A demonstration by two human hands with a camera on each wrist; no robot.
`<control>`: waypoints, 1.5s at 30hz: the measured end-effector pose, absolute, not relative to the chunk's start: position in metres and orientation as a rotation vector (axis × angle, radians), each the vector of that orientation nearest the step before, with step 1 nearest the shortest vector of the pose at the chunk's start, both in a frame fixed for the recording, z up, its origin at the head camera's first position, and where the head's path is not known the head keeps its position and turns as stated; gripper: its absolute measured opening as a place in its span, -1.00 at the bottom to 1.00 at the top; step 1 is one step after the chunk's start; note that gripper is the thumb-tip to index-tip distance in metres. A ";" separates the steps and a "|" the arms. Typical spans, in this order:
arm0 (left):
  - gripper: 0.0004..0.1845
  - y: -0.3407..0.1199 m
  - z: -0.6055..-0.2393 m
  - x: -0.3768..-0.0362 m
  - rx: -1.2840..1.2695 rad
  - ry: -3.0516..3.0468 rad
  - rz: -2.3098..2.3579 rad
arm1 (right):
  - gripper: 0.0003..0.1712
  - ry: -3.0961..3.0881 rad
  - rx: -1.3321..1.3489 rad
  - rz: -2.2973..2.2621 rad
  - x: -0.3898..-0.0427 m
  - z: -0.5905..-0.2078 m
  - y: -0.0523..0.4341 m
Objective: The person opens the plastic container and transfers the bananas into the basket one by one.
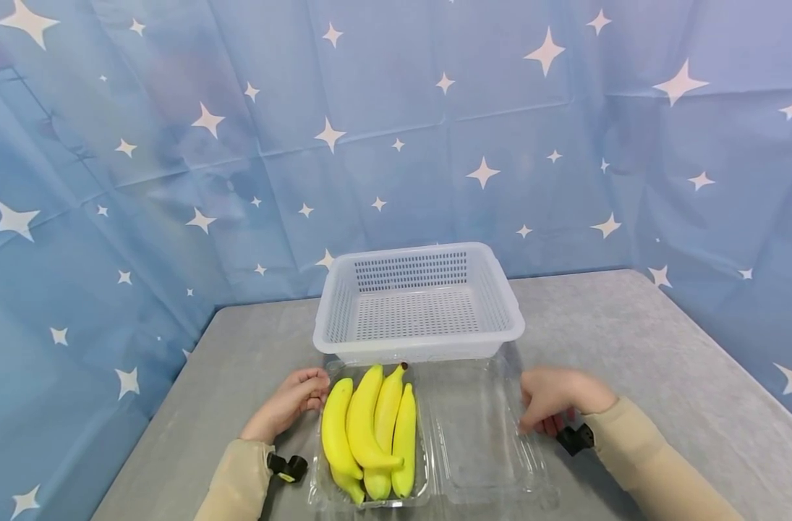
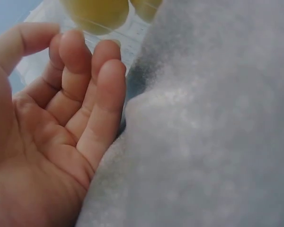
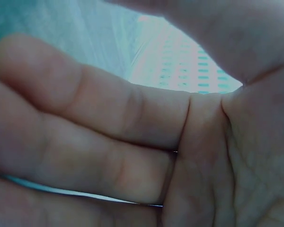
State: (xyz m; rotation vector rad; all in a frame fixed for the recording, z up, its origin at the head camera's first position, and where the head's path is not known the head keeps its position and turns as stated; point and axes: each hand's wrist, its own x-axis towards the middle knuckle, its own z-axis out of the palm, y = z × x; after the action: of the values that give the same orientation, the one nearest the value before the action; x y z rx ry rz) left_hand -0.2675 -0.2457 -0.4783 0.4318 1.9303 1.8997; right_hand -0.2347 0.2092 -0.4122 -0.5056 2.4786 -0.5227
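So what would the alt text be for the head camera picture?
Two hands rest at either side of an open clear clamshell box holding yellow bananas in its left half, the left hand and right hand touching its edges. A white basket sits behind on a grey table.

Grey table (image 1: 662,347), blue star-printed cloth backdrop (image 1: 396,123) behind, soft even light

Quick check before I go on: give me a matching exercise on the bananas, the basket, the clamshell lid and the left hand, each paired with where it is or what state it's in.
Column one:
1. bananas
2. white basket
3. clamshell lid
4. left hand

Column two:
A. folded open flat on the table, under the right hand
B. fingers at the left edge of the tray
C. lying in the clear tray
D. empty, behind the clear container

Pairs: 1-C, 2-D, 3-A, 4-B
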 end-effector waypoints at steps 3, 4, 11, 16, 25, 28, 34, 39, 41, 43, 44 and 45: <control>-0.84 -0.245 -0.478 -0.268 0.444 1.944 1.894 | -0.70 2.482 -0.508 -0.533 -0.234 -0.413 0.211; -0.84 -0.245 -0.478 -0.268 0.447 1.950 1.891 | -0.69 2.483 -0.508 -0.537 -0.234 -0.413 0.212; -0.85 -0.244 -0.477 -0.269 0.428 1.956 1.891 | -0.66 2.480 -0.522 -0.576 -0.235 -0.414 0.215; -0.84 -0.245 -0.479 -0.268 0.421 1.952 1.891 | -0.64 2.492 -0.557 -0.604 -0.236 -0.413 0.217; -0.84 -0.245 -0.478 -0.267 0.423 1.959 1.893 | -0.52 2.605 -0.545 -0.615 -0.234 -0.400 0.219; -0.84 -0.244 -0.478 -0.267 0.417 1.962 1.890 | -0.48 2.618 -0.590 -0.614 -0.232 -0.393 0.220; -0.83 -0.242 -0.479 -0.268 0.416 1.980 1.881 | -0.55 2.614 -0.674 -0.631 -0.223 -0.377 0.217; -0.83 -0.239 -0.478 -0.267 0.415 1.985 1.876 | -0.64 2.615 -0.751 -0.638 -0.217 -0.373 0.213; -0.83 -0.239 -0.478 -0.267 0.418 1.987 1.871 | -0.67 2.635 -0.787 -0.618 -0.216 -0.373 0.210; -0.83 -0.241 -0.478 -0.266 0.409 1.994 1.868 | -0.71 2.654 -0.830 -0.607 -0.215 -0.374 0.206; -0.83 -0.242 -0.478 -0.266 0.408 1.997 1.866 | -0.72 2.660 -0.857 -0.610 -0.214 -0.375 0.203; -0.83 -0.243 -0.478 -0.265 0.406 2.000 1.865 | -0.74 2.672 -0.885 -0.607 -0.214 -0.375 0.201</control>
State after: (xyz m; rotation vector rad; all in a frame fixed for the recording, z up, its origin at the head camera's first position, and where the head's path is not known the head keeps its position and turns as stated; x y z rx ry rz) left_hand -0.2653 -0.2426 -0.4782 0.4063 1.9999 1.8650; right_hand -0.2139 0.2010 -0.3749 -0.8846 2.6718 -0.6069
